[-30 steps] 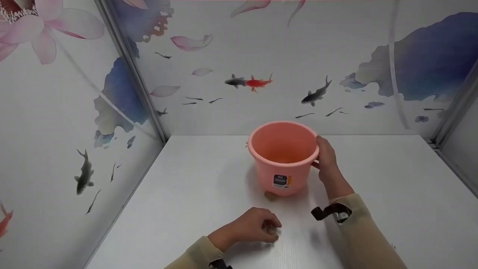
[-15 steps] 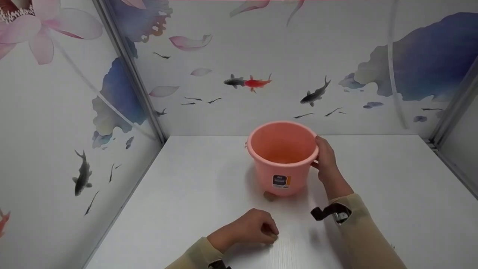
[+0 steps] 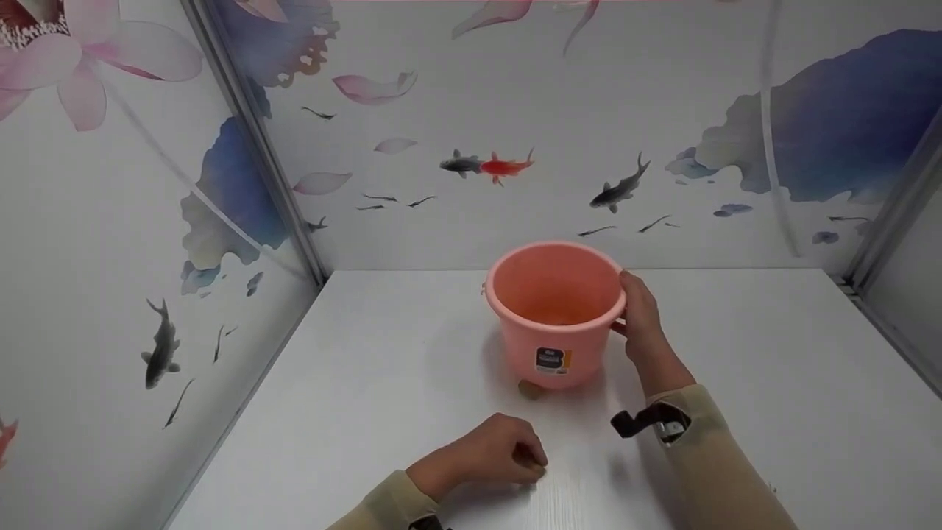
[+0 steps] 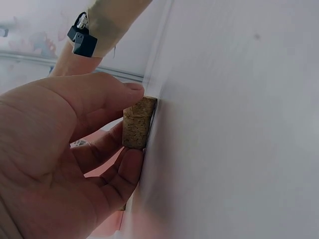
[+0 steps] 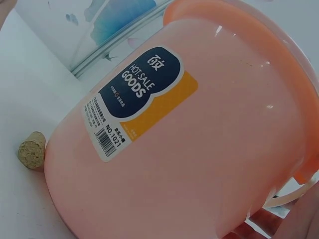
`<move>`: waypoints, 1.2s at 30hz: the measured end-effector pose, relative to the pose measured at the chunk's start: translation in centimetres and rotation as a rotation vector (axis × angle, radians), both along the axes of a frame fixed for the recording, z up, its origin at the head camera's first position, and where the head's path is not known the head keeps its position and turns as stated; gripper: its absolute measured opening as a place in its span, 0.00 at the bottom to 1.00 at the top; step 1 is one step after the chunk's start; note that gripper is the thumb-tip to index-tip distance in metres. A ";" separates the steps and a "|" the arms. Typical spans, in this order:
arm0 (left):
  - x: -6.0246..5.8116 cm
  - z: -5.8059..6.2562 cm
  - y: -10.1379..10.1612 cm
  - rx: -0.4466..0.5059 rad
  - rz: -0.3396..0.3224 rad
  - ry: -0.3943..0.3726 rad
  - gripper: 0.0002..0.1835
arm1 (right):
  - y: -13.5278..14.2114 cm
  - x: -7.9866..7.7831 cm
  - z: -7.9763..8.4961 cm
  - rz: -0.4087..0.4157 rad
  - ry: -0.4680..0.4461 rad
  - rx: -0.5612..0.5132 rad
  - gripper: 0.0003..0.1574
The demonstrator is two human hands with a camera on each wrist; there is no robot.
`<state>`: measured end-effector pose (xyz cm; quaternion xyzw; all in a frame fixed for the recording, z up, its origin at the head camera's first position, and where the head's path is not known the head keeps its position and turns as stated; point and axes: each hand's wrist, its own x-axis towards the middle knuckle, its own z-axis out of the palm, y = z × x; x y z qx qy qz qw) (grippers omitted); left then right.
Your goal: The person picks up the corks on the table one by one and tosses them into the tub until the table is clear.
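Note:
A cork (image 4: 138,122) is pinched between the thumb and fingers of my left hand (image 3: 497,453), low over the white table; in the head view the hand mostly hides it. My right hand (image 3: 642,316) grips the right side of a pink plastic bucket (image 3: 563,324), with the thumb up at the rim and the other fingers below it by the handle. Looking down into the bucket, I see its orange-tinted inside. At the front foot of the bucket lies a second cork (image 5: 32,150), close against its wall. The bucket's printed label (image 5: 142,94) faces me.
The white table (image 3: 368,353) meets a back wall (image 3: 515,221) printed with fish and lotus leaves. Another printed wall (image 3: 110,221) runs along the left. Grey metal strips (image 3: 257,140) frame the wall corners.
My left thumb and fingers have closed in around the cork, which showed more between them a second ago. The right hand and bucket stay in place.

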<state>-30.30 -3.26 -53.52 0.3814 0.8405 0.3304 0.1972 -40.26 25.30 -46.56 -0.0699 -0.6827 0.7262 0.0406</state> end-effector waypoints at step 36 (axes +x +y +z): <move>-3.3 8.1 -1.1 0.294 0.151 0.251 0.08 | -0.4 -0.2 0.2 -0.020 -0.026 0.012 0.36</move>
